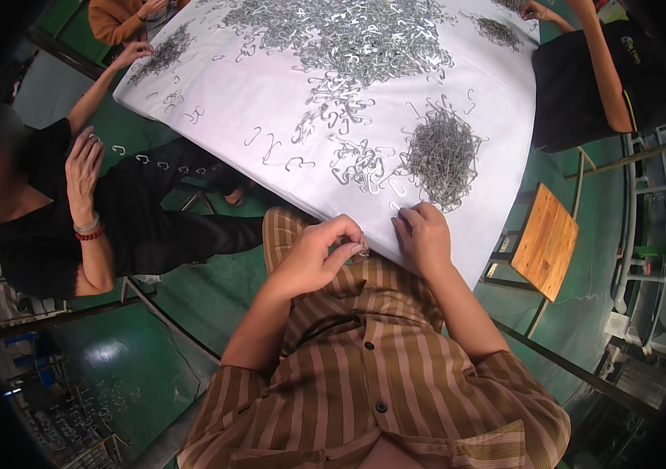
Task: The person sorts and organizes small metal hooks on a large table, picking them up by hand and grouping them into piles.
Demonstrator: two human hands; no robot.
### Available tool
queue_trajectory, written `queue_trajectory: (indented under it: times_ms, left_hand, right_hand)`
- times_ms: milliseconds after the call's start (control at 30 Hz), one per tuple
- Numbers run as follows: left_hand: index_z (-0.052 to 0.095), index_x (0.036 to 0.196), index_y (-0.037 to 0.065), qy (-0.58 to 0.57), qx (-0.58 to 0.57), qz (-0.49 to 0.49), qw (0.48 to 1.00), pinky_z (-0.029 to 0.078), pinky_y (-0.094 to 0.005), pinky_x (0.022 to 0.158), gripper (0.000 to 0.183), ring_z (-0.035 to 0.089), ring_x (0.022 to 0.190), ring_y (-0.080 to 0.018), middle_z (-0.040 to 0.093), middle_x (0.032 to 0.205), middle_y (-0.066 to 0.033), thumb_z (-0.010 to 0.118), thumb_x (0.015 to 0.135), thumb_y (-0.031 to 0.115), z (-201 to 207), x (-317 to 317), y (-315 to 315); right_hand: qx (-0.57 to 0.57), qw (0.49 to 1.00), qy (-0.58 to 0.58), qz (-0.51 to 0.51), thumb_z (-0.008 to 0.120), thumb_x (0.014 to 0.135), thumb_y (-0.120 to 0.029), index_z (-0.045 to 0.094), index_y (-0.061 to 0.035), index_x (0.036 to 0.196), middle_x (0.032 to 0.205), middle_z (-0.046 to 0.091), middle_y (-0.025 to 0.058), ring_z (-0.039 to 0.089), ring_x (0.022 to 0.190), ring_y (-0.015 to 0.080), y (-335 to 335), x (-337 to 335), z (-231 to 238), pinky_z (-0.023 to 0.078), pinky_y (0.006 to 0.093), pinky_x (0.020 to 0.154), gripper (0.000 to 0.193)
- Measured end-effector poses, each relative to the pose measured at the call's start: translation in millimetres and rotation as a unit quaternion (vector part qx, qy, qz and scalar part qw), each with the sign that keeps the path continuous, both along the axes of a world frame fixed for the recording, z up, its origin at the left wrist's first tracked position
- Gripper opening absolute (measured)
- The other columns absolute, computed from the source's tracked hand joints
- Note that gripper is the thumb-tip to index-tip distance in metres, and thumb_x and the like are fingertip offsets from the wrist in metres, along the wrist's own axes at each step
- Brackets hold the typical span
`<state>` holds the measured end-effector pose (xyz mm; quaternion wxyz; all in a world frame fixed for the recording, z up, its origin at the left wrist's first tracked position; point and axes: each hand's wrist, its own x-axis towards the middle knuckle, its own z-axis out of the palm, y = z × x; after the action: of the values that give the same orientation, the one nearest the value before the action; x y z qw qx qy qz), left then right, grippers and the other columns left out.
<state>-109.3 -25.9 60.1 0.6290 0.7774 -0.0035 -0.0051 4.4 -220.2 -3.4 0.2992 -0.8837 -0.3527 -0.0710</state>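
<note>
My left hand (323, 255) is raised just off the table's near edge, thumb and forefinger pinched on a small silver metal hook (363, 252). To its right, my right hand (426, 237) rests at the table edge with fingers bent together; what lies between the fingertips, if anything, is hidden. A loose C-shaped hook (394, 206) lies by those fingertips. Just beyond sits a dark pile of thin bent wire pieces (444, 152). Left of that pile is a small heap of silver C-shaped hooks (358, 165).
A white-covered table (223, 125) carries a large heap of silver hooks (348, 35) at its far side. At left, a co-worker's hand (83, 168) is near a hanging string of hooks (163, 166). Other people work around the far edges. A wooden stool (548, 242) stands at right.
</note>
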Motion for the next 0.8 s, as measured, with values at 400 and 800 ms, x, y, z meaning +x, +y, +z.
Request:
queue_trajectory:
  times_ms: [400, 800]
  left_hand:
    - [0.058, 0.094, 0.001, -0.018, 0.034, 0.052, 0.998, 0.044, -0.025, 0.062, 0.008, 0.055, 0.067, -0.0109, 0.065, 0.082, -0.0056, 0.062, 0.087, 0.003, -16, 6, -19]
    - [0.066, 0.091, -0.001, 0.058, 0.031, 0.03, 0.997, 0.048, -0.0268, 0.06, 0.011, 0.061, 0.066, -0.0138, 0.068, 0.083, -0.0095, 0.068, 0.083, 0.006, -16, 5, -5]
  right_hand:
    - [0.224, 0.895, 0.385, -0.024, 0.064, 0.086, -0.001, 0.068, 0.0046, 0.09, 0.073, 0.067, 0.0048, 0.063, 0.066, 0.0073, 8, -19, 36, 0.05, 0.0227, 0.061, 0.008]
    - [0.262, 0.908, 0.327, 0.02, 0.064, 0.084, 0.001, 0.067, 0.0041, 0.089, 0.075, 0.066, 0.0104, 0.064, 0.064, 0.0129, 13, -42, 41, 0.049, 0.0249, 0.059, 0.006]
